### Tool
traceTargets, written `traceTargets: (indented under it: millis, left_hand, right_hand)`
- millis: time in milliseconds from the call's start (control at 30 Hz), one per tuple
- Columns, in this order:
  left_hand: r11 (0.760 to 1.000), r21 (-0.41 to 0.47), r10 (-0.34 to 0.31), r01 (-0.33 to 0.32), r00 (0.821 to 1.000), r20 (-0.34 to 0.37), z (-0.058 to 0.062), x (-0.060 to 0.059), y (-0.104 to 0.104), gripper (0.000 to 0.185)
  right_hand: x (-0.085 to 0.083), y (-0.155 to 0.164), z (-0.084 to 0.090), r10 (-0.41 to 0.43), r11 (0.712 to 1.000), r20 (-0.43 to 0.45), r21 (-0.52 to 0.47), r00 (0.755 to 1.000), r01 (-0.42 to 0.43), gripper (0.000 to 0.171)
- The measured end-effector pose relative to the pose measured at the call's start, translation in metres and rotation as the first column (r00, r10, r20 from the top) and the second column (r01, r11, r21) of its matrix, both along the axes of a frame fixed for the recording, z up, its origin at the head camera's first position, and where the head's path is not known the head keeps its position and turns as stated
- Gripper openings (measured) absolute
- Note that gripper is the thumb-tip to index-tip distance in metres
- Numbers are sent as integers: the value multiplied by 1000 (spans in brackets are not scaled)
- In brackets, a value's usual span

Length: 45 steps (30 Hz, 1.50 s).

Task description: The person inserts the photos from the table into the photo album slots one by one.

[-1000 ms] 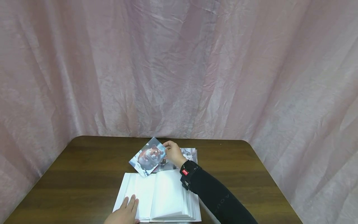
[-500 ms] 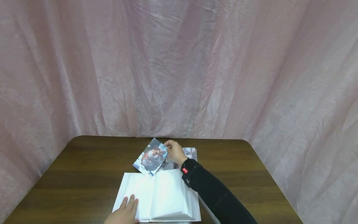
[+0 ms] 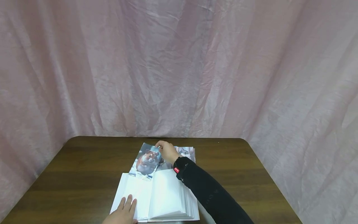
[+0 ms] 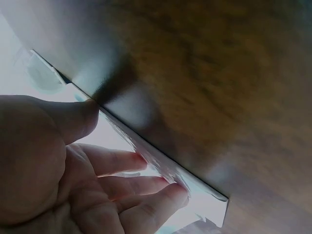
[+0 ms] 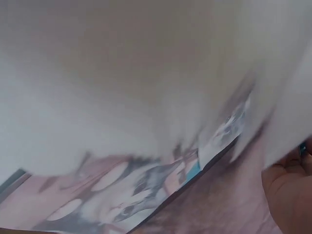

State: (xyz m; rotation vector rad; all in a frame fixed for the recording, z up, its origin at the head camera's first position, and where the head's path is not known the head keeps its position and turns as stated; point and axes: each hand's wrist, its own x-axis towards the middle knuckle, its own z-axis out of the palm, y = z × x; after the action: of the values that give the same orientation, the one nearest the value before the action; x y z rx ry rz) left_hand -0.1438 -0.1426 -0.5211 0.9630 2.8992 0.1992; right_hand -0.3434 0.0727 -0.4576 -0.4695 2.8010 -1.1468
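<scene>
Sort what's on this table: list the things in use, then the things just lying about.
In use:
hamster photo, pinched by the right hand
open white photo album, pressed flat by the left hand

Lying about:
stack of photos behind the album
wooden table
pink curtain

Layout: open album at near centre of counter, photos behind it.

The album [image 3: 156,196] lies open on the counter [image 3: 70,174], at its near edge. The left hand [image 3: 123,211] rests flat on the album's left page, near corner. The right hand [image 3: 167,151] is behind the album and pinches a photo [image 3: 146,161] at its far right corner; the photo's near edge overlaps the album's far edge. A photo stack [image 3: 185,152] lies on the counter just right of that hand. A curtain [image 3: 179,68] hangs behind the counter.
</scene>
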Motion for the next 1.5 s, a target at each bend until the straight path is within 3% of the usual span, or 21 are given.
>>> traceTargets:
  millis: [233,467,933,1167,1333,1500]
  left_hand:
    - [1000,-17,-10,9,999,-49,-2,0,0,60]
    - [999,13,34,-34,998,50,1,1,2,60]
    - [997,48,58,-63,994,96,0,1,1,61]
    - [999,35,24,-25,999,35,0,1,1,61]
    - [999,43,26,-27,999,19,1,1,2,61]
    - [1000,-11,-5,4,996,-85,-1,1,2,61]
  right_hand:
    - [2,-13,-3,49,999,38,16,998,-49,20]
    - [8,-20,3,118,990,54,77,992,-122,20]
    - [20,-31,3,216,953,20,212,976,-216,20]
    - [24,-32,2,215,954,88,197,973,-228,21]
    - [24,-32,-3,221,950,79,207,972,-233,20]
    - [25,-34,-6,226,948,58,218,972,-233,20]
